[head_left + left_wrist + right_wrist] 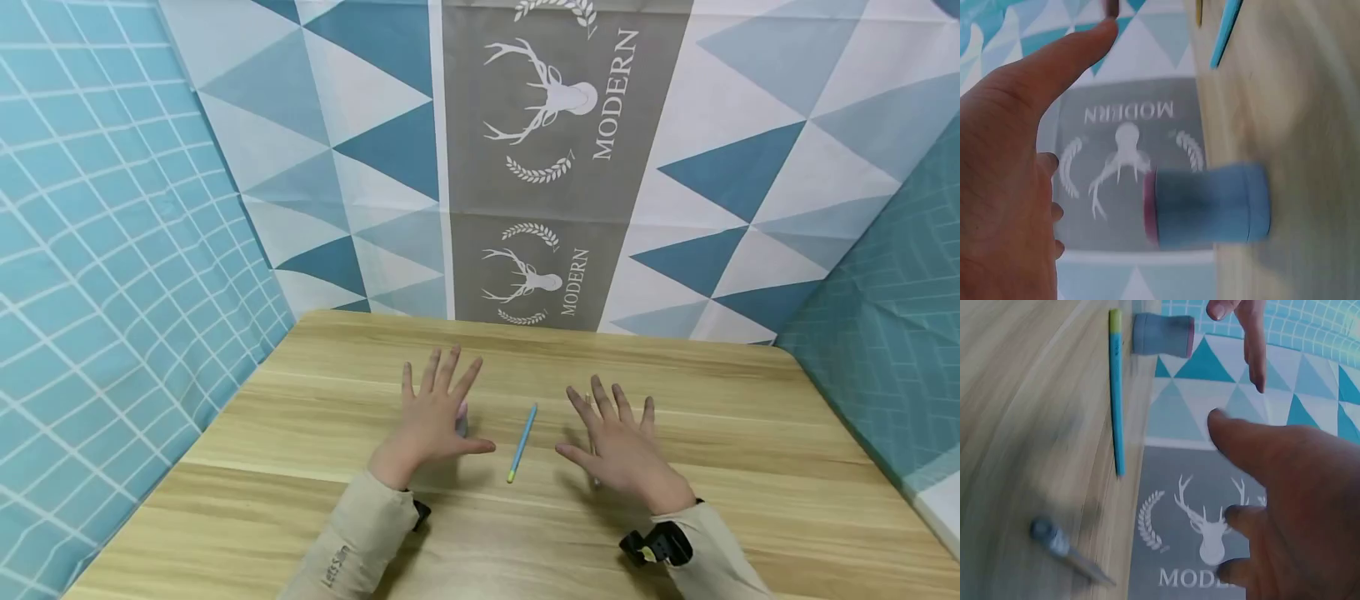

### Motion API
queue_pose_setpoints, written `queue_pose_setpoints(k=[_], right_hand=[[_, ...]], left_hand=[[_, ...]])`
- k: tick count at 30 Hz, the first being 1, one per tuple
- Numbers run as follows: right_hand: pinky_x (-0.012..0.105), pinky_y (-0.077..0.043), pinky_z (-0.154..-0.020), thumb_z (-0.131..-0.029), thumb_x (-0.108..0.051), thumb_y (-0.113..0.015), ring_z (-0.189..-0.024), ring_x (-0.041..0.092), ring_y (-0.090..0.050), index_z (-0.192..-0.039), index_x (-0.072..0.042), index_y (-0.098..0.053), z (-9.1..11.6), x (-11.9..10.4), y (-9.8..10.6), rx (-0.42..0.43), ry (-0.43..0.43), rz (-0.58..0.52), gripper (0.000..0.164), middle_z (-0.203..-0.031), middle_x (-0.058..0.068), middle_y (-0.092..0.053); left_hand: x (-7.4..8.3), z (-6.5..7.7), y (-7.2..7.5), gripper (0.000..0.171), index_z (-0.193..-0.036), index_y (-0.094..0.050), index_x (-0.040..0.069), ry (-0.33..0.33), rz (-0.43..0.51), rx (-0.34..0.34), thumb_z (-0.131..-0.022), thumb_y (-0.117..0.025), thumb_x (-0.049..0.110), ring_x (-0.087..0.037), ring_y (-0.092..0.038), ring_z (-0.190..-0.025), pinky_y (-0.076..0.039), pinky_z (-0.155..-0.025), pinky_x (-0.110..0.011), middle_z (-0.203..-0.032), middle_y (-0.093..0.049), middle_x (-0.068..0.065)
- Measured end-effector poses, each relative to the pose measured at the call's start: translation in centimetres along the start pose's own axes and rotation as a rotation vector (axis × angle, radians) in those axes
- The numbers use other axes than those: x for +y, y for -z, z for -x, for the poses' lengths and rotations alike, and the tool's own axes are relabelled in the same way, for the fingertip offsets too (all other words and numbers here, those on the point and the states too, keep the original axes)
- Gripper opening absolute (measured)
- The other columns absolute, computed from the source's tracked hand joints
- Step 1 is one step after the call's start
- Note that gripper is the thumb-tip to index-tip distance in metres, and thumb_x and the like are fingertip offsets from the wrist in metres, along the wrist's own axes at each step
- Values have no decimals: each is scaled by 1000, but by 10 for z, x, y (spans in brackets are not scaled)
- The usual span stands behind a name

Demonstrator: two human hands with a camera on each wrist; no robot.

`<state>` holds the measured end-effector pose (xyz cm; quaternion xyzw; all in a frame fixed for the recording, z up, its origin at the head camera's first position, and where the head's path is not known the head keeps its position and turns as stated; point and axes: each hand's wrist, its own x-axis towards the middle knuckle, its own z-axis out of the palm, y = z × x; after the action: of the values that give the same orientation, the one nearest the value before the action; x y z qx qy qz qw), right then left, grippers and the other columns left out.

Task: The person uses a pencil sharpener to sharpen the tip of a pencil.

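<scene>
Both hands are held above the wooden table with fingers spread, holding nothing. My left hand [431,425] hovers over a small grey-blue cylinder with a pink top [1204,205], which it mostly hides in the head view. Between the hands lies a slim blue pencil [522,444] with a yellow-green end. Beneath my right hand [618,450] is a thin stick-like thing [1075,557] with a dark and silvery end. It is blurred in the right wrist view and largely covered in the head view, so its kind is unclear.
The wooden tabletop [300,400] has rounded far corners. A patterned cloth with triangles and deer heads [390,167] hangs behind it. Blue tiled sheets stand at the left [112,250] and right [885,333]. Each wrist wears a black strap, the right one [660,546] showing more.
</scene>
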<state>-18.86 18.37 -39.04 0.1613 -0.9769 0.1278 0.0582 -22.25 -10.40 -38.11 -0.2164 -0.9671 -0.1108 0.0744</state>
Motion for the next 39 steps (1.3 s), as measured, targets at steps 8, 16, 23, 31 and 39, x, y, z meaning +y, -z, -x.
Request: queue_pose_setpoints(k=[8, 16, 23, 31, 39], right_hand=[[77, -6, -108, -95, -52, -60, -128, 46, -40, -129, -6, -62, -25, -24, -14, -99, 5, -5, 58, -133, 19, -54], [65, -35, -95, -91, -57, -63, -105, 38, -51, -115, -3, -67, -44, -47, -38, -140, -24, 45, 59, -112, 17, -58], [58, -39, -85, -88, -47, -69, -94, 34, -48, -82, -8, -65, -48, -49, -55, -110, -109, 64, 40, -95, 10, -56], [56, -39, -79, -91, -23, -63, -78, 27, -42, -59, -13, -53, -47, -51, -52, -141, -83, 50, 34, -71, 2, -47], [30, -38, -50, -92, -18, -62, -55, 15, -41, -69, -11, -50, -47, -48, -32, -85, 4, -153, 27, -63, 0, -44]], left_hand=[[-37, -3, 3, 128, -158, -23, 16, 72, 118, 44, -58, -92, 54, -45, -11, -147, 4, -111, -75, -161, -16, -21], [-50, -6, -10, 108, -150, -38, 9, 149, 199, -66, -65, -91, 48, -47, -26, -141, -5, -111, -77, -145, -42, -24], [-49, -5, -25, 69, -132, -54, 12, 109, 365, -138, -75, -86, 35, -43, -41, -128, -18, -108, -75, -132, -54, -16], [-53, -9, -27, 46, -116, -58, 7, 75, 522, -120, -81, -83, 22, -27, -55, -102, -36, -98, -58, -107, -64, -4], [-58, -10, -24, 42, -115, -58, -2, 29, 842, -54, -82, -81, 11, -28, -61, -104, -53, -90, -43, -110, -65, -12]])
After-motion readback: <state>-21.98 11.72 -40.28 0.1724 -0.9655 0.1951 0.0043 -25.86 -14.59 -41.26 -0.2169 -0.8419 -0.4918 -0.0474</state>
